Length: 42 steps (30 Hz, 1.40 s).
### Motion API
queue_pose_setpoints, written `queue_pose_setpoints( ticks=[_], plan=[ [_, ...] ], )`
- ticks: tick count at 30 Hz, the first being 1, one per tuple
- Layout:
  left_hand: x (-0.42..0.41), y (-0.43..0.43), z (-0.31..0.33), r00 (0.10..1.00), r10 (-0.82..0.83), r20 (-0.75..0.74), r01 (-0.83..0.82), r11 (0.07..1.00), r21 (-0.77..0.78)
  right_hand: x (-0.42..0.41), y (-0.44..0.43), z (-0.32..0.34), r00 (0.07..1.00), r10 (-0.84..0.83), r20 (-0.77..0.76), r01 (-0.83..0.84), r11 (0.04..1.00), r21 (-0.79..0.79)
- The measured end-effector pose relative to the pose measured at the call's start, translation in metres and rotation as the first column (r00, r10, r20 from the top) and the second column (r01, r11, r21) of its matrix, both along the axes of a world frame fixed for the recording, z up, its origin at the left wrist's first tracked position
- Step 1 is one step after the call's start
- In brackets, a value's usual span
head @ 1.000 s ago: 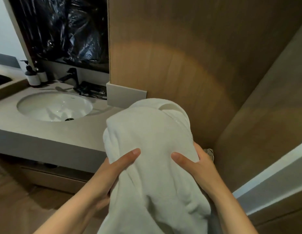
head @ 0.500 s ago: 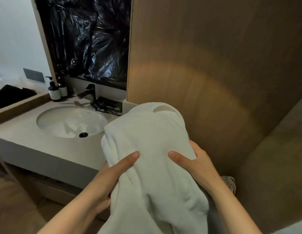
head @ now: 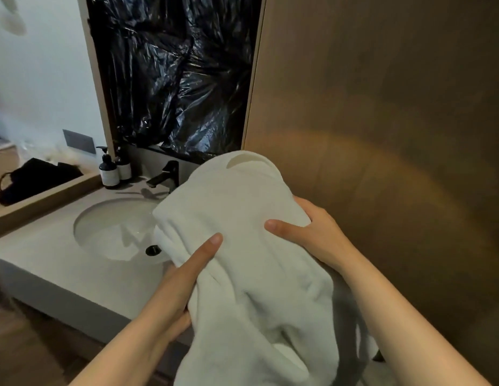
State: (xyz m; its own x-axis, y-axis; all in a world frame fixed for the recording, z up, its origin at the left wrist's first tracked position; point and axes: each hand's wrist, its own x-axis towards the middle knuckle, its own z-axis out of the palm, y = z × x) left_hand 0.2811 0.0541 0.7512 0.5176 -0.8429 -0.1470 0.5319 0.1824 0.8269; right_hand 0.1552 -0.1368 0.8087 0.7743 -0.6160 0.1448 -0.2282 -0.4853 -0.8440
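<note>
Grey vanity counter (head: 47,260): inset round basin (head: 109,227), black faucet (head: 166,175) behind it, two dark pump bottles (head: 109,172) standing at back-left corner.

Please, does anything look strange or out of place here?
Yes. Crumpled black plastic sheeting covers the recess above the tap, where a mirror would normally show. The white towel looks ordinary.

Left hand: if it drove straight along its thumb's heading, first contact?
The white towel, which the left hand already grips, thumb laid across its front. Beyond that cloth the line runs toward the thumb of the right hand, also on the towel; the depth gap between them is hard to judge.
</note>
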Motion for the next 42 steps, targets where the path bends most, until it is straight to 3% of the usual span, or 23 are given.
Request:
queue_pose_setpoints(
  ticks=[4, 8, 12, 16, 19, 22, 28, 30, 31, 33, 34, 37, 39, 42],
  plan=[
    [0.047, -0.037, -0.005, 0.999, 0.012, -0.033, -0.013, 0.999, -0.046, 0.06, -0.036, 0.008, 0.998, 0.028, -0.063, -0.032, 0.998, -0.057],
    [0.093, -0.079, -0.02, 0.99, 0.127, -0.055, -0.128, 0.991, -0.024, 0.111, -0.074, 0.002, 0.986, 0.035, -0.16, -0.036, 0.999, -0.007],
    [0.125, -0.118, -0.057, 0.956, 0.289, -0.043, -0.277, 0.943, 0.185, 0.143, -0.103, -0.032, 0.961, 0.007, -0.277, 0.008, 0.999, 0.052],
    [0.141, -0.136, -0.11, 0.955, 0.297, -0.012, -0.273, 0.893, 0.357, 0.155, -0.1, -0.081, 0.903, -0.038, -0.427, 0.047, 0.999, 0.009],
    [0.146, -0.132, -0.145, 0.969, 0.242, -0.043, -0.202, 0.885, 0.419, 0.14, -0.076, -0.118, 0.843, -0.17, -0.51, 0.107, 0.983, -0.151],
    [0.145, -0.128, -0.16, 0.991, 0.136, -0.003, -0.121, 0.894, 0.432, 0.114, -0.049, -0.147, 0.814, -0.233, -0.531, 0.175, 0.972, -0.159],
    [0.141, -0.107, -0.148, 0.993, -0.107, 0.054, 0.063, 0.847, 0.528, 0.086, -0.021, -0.181, 0.801, -0.255, -0.542, 0.304, 0.953, 0.001],
    [0.143, -0.094, -0.136, 0.959, -0.23, 0.168, 0.098, 0.821, 0.563, 0.087, -0.021, -0.185, 0.821, -0.245, -0.515, 0.301, 0.953, 0.026],
    [0.145, -0.087, -0.128, 0.912, -0.314, 0.265, 0.101, 0.797, 0.596, 0.088, -0.021, -0.185, 0.827, -0.245, -0.506, 0.305, 0.952, 0.038],
    [0.149, -0.076, -0.114, 0.734, -0.474, 0.487, 0.024, 0.734, 0.679, 0.09, -0.02, -0.184, 0.826, -0.269, -0.495, 0.328, 0.944, 0.035],
    [0.152, -0.073, -0.107, 0.618, -0.49, 0.614, -0.058, 0.751, 0.658, 0.09, -0.017, -0.184, 0.824, -0.299, -0.481, 0.352, 0.936, 0.022],
    [0.161, -0.082, -0.091, 0.25, -0.324, 0.912, -0.16, 0.916, 0.369, 0.079, 0.0, -0.182, 0.789, -0.439, -0.431, 0.477, 0.879, -0.023],
    [0.164, -0.103, -0.09, 0.053, -0.297, 0.953, -0.099, 0.948, 0.301, 0.063, 0.013, -0.183, 0.713, -0.521, -0.469, 0.587, 0.81, -0.006],
    [0.161, -0.137, -0.104, -0.275, -0.45, 0.85, -0.041, 0.888, 0.457, 0.038, 0.028, -0.188, 0.563, -0.516, -0.645, 0.697, 0.717, 0.035]
  ],
)
